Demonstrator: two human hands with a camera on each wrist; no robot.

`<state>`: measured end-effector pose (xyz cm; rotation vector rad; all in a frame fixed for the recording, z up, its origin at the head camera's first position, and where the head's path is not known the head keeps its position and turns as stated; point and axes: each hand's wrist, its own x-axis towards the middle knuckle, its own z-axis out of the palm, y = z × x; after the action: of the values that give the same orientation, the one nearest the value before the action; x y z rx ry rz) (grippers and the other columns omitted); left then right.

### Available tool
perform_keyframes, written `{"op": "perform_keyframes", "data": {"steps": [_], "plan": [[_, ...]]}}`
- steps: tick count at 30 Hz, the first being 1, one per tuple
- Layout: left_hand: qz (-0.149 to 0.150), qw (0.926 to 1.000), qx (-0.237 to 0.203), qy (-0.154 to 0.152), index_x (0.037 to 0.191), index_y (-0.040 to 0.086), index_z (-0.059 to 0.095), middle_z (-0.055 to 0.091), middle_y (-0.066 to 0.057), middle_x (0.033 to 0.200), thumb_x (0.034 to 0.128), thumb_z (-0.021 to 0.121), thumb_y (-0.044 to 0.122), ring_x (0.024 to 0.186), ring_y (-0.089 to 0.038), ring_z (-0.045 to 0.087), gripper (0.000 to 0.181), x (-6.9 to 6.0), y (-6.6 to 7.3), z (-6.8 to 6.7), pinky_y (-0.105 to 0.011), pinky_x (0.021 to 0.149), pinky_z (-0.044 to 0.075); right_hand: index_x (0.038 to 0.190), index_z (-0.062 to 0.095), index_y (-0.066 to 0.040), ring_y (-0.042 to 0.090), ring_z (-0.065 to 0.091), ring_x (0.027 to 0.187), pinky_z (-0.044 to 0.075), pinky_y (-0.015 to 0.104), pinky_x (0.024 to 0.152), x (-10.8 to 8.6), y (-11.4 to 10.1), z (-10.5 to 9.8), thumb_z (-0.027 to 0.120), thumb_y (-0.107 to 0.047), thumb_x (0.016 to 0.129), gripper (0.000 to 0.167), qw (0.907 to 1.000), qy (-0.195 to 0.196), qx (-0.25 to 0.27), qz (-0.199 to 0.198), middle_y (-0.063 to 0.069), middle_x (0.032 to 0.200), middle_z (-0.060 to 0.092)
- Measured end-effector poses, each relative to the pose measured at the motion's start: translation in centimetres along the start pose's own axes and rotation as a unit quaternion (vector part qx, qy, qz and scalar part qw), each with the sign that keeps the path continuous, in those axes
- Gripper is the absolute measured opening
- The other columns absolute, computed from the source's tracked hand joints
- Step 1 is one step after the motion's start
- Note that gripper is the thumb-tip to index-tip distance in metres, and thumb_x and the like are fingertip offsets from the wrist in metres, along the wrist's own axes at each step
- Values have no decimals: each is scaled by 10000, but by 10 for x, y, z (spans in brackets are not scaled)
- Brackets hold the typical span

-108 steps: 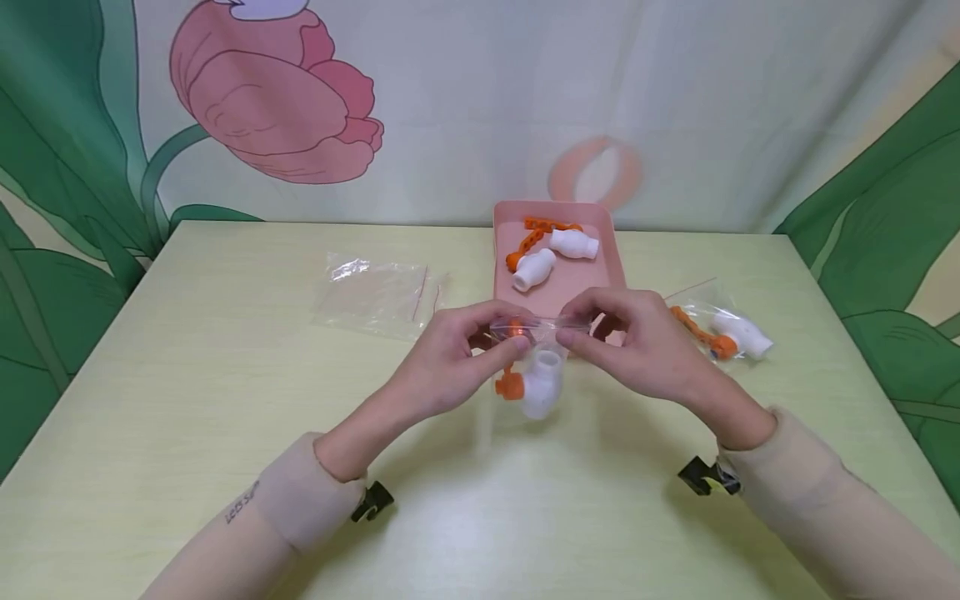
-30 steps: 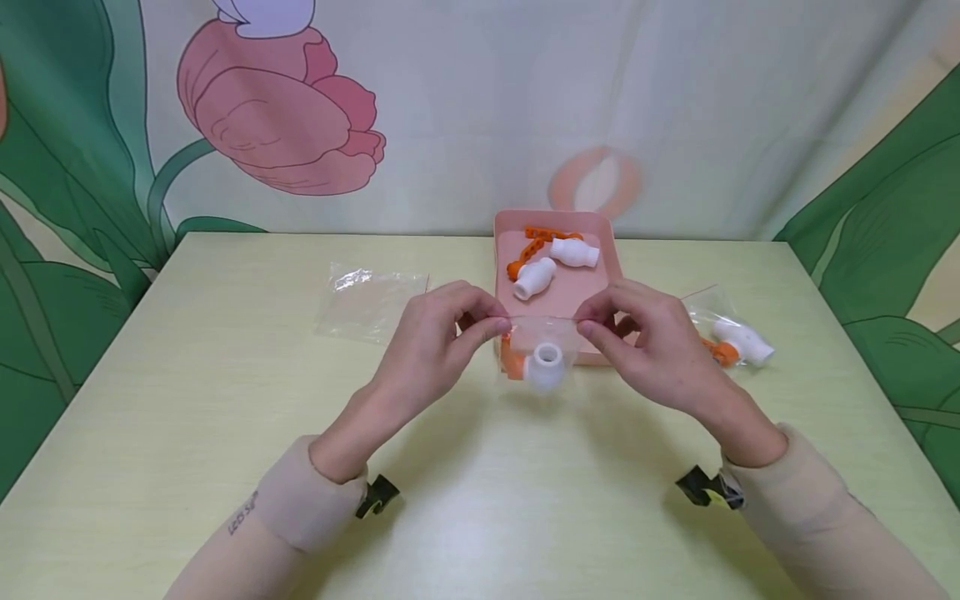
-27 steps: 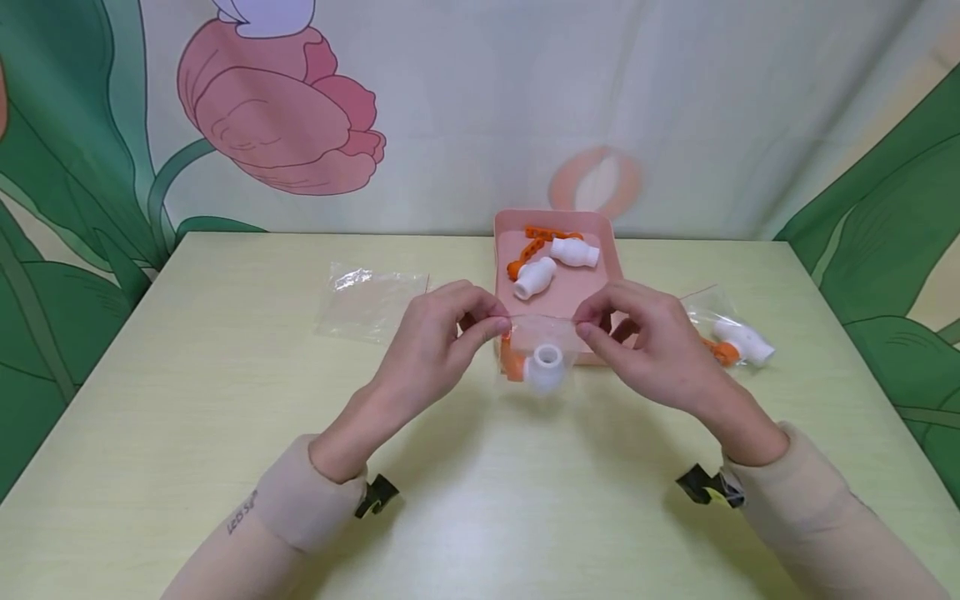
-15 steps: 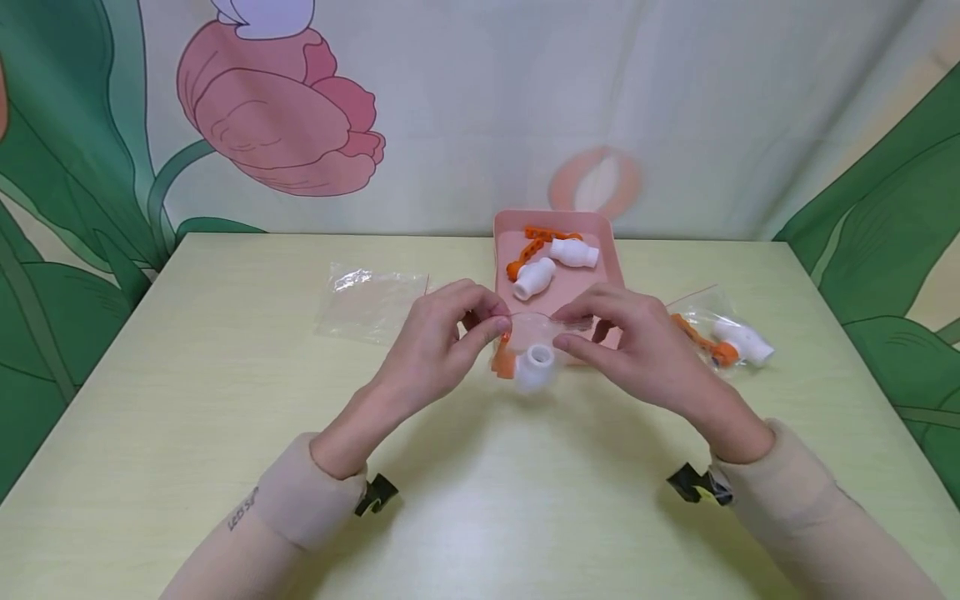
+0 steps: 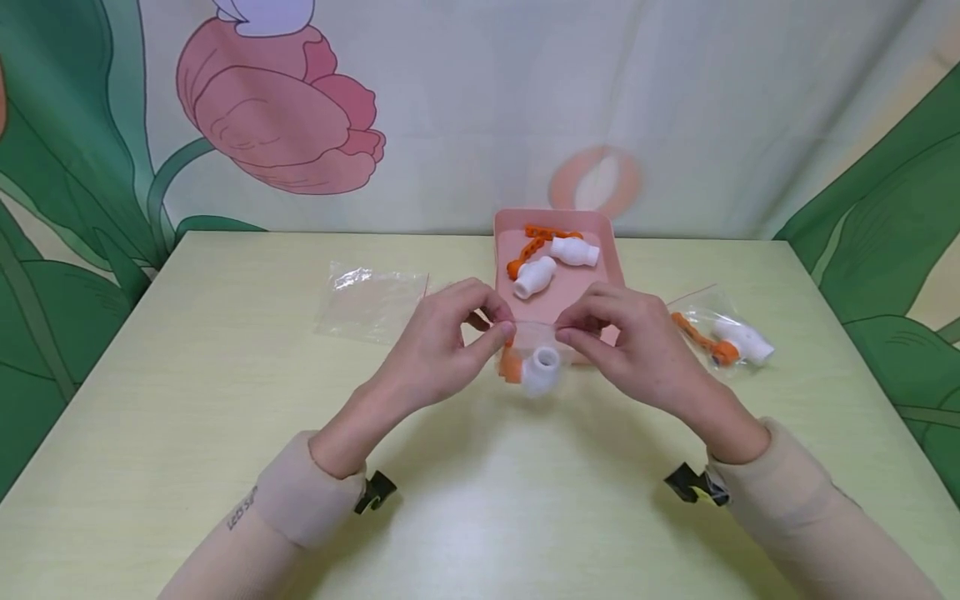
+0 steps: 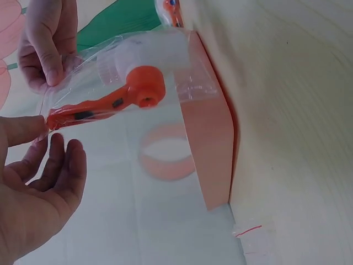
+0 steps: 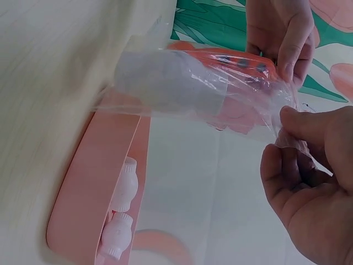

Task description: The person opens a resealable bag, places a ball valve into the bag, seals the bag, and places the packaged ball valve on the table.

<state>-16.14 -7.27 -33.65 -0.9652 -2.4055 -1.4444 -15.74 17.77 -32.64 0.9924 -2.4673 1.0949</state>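
Between my two hands hangs a clear zip bag (image 5: 534,335), held up by its top edge above the table. Inside it sit a white plastic valve body (image 5: 542,372) and an orange handle (image 6: 99,107) with a round end. My left hand (image 5: 450,346) pinches the left end of the bag's top edge between thumb and forefinger. At the other end, my right hand (image 5: 633,346) pinches that edge the same way. In the left wrist view, the other fingers of the left hand (image 6: 44,187) are loosely bent, off the bag.
Behind the hands stands a pink tray (image 5: 573,287) with white valve bodies (image 5: 575,252) and orange handles (image 5: 551,232). To the right lies a filled clear bag (image 5: 723,333). A flat clear bag (image 5: 371,304) rests at the left. A printed curtain (image 5: 465,108) hangs behind the table.
My right hand has shifted left along the bag's top edge, closer to the left hand, and its thumb and finger have come together again. The left hand has barely moved.
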Motion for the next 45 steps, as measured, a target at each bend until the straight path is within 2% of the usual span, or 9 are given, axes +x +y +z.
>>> {"op": "perform_keyframes", "data": {"steps": [7,12,15,24,28,33,38,45], "plan": [[-360,9985,40,-419,992,43,689,680,33,886,975,688,69,865,-140,639,31,2,-1,1,-324,865,550,901,744,-89,73,583,702,493,266,586,-1,-3,-3,820,-1,859,123,9995,-198,-71,219,-74,796,600],[-188,9985,-34,-522,1062,44,711,706,19,983,960,713,74,926,-129,647,106,4,-1,2,-322,835,554,895,738,-93,73,570,682,477,272,566,-2,-5,-5,829,7,845,145,9992,-310,-94,224,-76,785,592],[-90,9984,-37,-549,1045,64,730,709,34,971,945,747,94,924,-120,650,106,5,1,3,-330,796,552,902,740,-89,74,571,681,476,271,567,-2,-6,-5,830,16,841,150,9991,-328,-60,244,-76,790,595],[-26,9995,96,-287,930,49,763,704,52,862,922,777,80,819,-105,640,35,6,1,6,-337,739,541,915,750,-117,85,595,720,497,261,608,-1,-4,-5,807,0,873,137,9986,-334,201,363,-78,839,616],[19,9998,82,-160,890,53,768,706,49,840,908,793,72,768,-117,633,36,7,1,6,-323,714,542,919,741,-124,96,597,742,517,277,644,0,-3,-4,792,5,886,142,9986,-364,280,269,-76,860,626],[116,9999,87,-60,884,62,768,699,45,827,900,800,66,721,-143,615,36,7,3,5,-308,661,530,938,738,-123,100,599,755,532,304,673,0,-2,-4,785,-24,898,116,9983,-419,330,248,-82,870,644],[240,9996,144,20,882,71,768,695,42,829,898,799,57,727,-113,600,38,6,4,5,-302,615,498,969,761,-137,99,604,769,523,294,664,1,-2,-2,800,-79,905,95,9981,-418,395,237,-95,876,667],[297,9994,101,113,862,86,763,686,60,802,893,790,32,731,-85,599,69,6,4,8,-340,651,517,922,759,-121,89,628,764,532,269,662,4,-4,1,793,-2,888,129,9986,-289,452,15,-95,852,671]]}}
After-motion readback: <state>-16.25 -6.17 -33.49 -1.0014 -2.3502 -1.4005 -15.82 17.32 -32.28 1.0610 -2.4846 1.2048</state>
